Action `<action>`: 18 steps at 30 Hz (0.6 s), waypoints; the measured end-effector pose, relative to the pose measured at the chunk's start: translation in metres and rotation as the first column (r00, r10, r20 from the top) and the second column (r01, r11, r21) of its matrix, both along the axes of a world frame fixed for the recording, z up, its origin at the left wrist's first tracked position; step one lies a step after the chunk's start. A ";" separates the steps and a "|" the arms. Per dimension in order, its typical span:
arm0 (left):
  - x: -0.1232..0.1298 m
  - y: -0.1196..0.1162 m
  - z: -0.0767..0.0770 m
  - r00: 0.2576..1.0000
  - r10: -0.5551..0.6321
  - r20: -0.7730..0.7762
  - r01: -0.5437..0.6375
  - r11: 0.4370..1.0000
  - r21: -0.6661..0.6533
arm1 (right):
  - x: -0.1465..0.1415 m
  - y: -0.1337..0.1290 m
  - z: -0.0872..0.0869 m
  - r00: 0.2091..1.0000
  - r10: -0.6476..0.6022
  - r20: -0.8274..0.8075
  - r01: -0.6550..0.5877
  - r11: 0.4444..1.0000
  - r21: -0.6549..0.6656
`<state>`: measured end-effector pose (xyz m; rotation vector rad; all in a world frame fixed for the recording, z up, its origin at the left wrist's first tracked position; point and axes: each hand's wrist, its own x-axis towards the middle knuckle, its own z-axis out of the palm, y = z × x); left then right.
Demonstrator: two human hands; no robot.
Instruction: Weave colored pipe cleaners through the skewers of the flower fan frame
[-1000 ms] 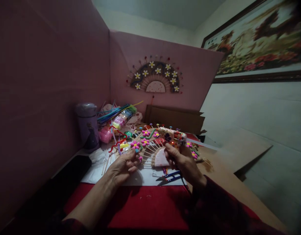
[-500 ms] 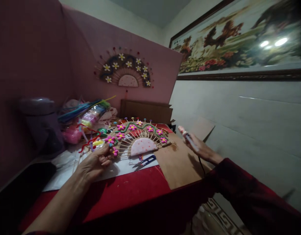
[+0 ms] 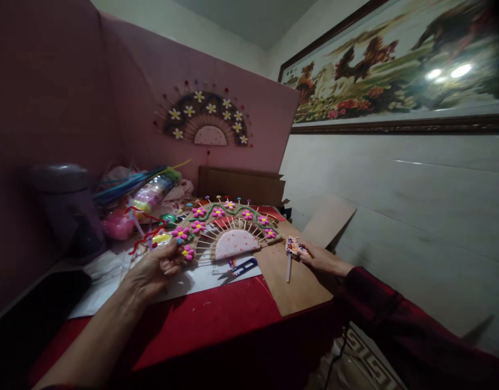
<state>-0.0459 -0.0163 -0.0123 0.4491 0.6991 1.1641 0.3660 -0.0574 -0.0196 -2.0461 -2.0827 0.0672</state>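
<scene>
My left hand (image 3: 162,268) pinches the left end of a fan-shaped craft (image 3: 237,244) with pink clay flowers, a green wavy line and a pale dotted half circle. The fan is tilted up over white paper. At the right, my right hand (image 3: 314,257) grips a patterned glue gun (image 3: 294,247), from which a pale glue stick (image 3: 289,268) hangs down. The glue gun is just right of the fan's right end, over brown cardboard (image 3: 294,287). Blue-handled snips (image 3: 239,269) lie on the paper below the fan.
Behind stands a pink board (image 3: 266,114) bearing another fan (image 3: 209,116) with white flowers. A purple container (image 3: 69,211) and bagged coloured clay (image 3: 148,195) are at the left. Red cloth (image 3: 201,319) covers the front edge. A cord (image 3: 336,352) hangs at the lower right.
My right hand has moved left and slightly down and turned the glue gun, which is now nearer the fan, its glue stick hanging down. My left hand still grips the fan.
</scene>
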 end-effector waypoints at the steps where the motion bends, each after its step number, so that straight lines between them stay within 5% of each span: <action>1: -0.001 0.000 0.000 0.999 -0.004 -0.033 0.006 0.998 0.067 | -0.002 -0.001 0.004 0.998 -0.019 0.067 0.019 1.000 0.008; 5: -0.008 0.000 0.005 0.996 0.062 -0.066 -0.047 0.977 0.207 | -0.044 -0.009 0.035 0.977 -0.042 0.210 -0.006 0.975 0.222; 9: -0.027 -0.002 0.013 0.942 0.304 -0.140 -0.263 0.931 0.253 | -0.138 -0.017 0.057 0.935 0.333 0.123 -0.355 0.875 0.330; 13: -0.047 -0.004 0.001 0.844 0.476 -0.245 -0.401 0.865 0.300 | -0.221 -0.001 0.049 0.881 0.463 0.100 -0.472 0.842 0.262; 18: -0.056 0.000 -0.018 0.766 0.567 -0.303 -0.512 0.823 0.247 | -0.255 0.039 0.021 0.894 0.428 0.132 -0.447 0.861 0.243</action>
